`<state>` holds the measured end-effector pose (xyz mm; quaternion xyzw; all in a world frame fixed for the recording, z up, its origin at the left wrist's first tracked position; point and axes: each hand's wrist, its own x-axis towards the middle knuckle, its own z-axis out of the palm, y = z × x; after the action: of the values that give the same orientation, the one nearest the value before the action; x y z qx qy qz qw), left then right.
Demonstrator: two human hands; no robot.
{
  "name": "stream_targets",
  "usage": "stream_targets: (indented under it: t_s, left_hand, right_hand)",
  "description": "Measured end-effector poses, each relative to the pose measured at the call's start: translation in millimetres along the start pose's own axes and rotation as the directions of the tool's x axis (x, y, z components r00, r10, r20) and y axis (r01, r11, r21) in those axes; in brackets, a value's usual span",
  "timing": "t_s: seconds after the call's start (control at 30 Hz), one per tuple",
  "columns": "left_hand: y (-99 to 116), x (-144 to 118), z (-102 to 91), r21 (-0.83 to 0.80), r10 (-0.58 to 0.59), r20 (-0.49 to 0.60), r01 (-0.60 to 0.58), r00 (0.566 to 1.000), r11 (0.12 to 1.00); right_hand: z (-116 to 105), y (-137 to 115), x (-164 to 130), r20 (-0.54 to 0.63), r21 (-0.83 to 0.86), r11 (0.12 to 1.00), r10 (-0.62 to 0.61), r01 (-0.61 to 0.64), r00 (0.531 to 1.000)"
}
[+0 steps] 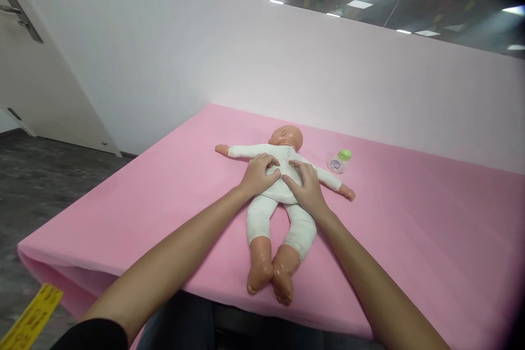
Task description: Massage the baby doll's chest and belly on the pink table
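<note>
A doll (279,191) in a white suit lies on its back on a pink mat (410,219), near the middle of the mat's near half. Its head points toward the far edge and its bare feet reach almost to the near edge, where the two heels touch each other. Both arms are spread wide, one toward the left edge, the other toward the right.

The left hand (259,174) rests on the doll's chest, fingers bent and pressed into the white cloth, the tips just under the chin. The right hand (305,186) lies beside it on the belly and chest, fingers curled down onto the cloth too. The thumbs meet, or nearly meet, at the middle of the torso. Neither hand is closed around anything; they press flat on the body. Both forearms run back over the near edge, one on each side of the doll's legs.

A small bottle (339,161) with a green cap lies on its side on the mat, just beyond the doll's right-pointing arm, toward the far edge. A pale wall (205,54) rises behind the far edge.
</note>
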<state>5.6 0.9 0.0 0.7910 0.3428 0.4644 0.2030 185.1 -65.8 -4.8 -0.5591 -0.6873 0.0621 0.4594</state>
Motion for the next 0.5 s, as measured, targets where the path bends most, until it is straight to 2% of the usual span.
stream_targets:
  t_s: [0.27,0.5]
  left_hand:
    - [3.1,-3.2,-0.5,0.086,0.015,-0.009,-0.014,1.0,0.996]
    - [-1.1,-4.5,-0.3,0.075,0.029,0.063,-0.033,0.998,0.997]
  right_hand:
    - [-1.3,-3.6,0.2,0.01,-0.002,1.0,-0.005,0.005,1.0]
    - [0.2,1.0,0.8,0.058,0.009,0.999,0.041,-0.042,0.997]
